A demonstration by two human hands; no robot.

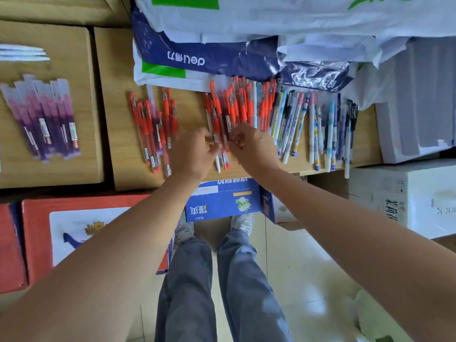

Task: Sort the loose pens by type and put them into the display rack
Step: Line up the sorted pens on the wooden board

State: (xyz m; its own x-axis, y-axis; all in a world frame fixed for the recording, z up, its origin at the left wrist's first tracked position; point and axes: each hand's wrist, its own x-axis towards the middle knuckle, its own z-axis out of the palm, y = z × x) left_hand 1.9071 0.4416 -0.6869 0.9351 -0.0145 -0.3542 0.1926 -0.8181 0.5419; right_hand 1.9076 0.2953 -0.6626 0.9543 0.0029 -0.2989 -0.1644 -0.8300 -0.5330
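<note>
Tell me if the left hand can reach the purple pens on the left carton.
Probably yes: the purple pens lie uncovered, nothing tall between, though the left hand grips red pens.

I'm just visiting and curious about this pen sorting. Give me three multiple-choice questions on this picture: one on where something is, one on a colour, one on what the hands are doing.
1. Where do the purple pens lie? A. On the left cardboard box. B. On the floor. C. Inside a bag.
2. What colour are the pens at the left hand and right hand? A. Green. B. Red. C. Yellow.
3. How are the fingers of both hands? A. Spread flat. B. Hanging at the sides. C. Curled on pens.
Answers: 1 A, they rest on that box's top. 2 B, red pens lie under both hands. 3 C, the fingers bend round red pens.
</note>
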